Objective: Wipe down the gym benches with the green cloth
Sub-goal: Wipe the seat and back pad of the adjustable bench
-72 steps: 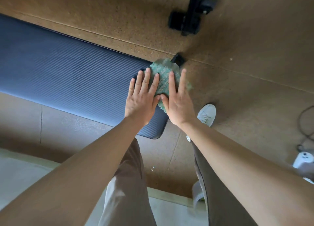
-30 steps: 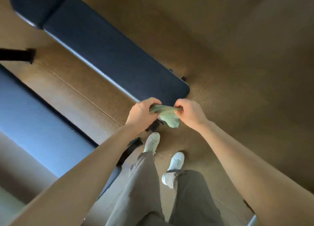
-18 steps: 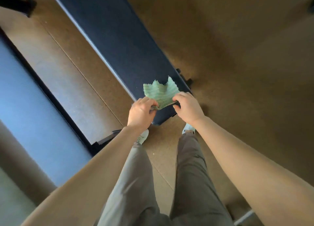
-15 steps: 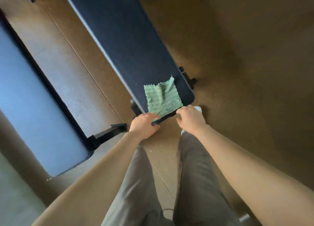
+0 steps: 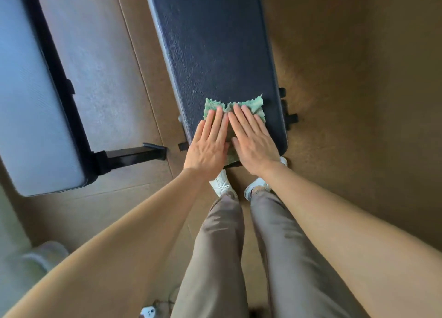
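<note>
A dark navy padded bench runs away from me up the middle of the view. The green cloth lies spread flat on its near end. My left hand and my right hand rest side by side on the cloth, palms down and fingers stretched out. They cover most of it, so only its far frayed edge shows beyond my fingertips. A second bench, lit grey-blue, lies parallel on the left.
The left bench's black foot bar sticks out over the brown floor between the benches. My white shoes stand at the dark bench's near end. A small white device lies on the floor at the bottom edge.
I carried the cloth from the grey-blue bench to the dark one and laid it on the near end. Both hands let go of its edge and now lie flat on top.
</note>
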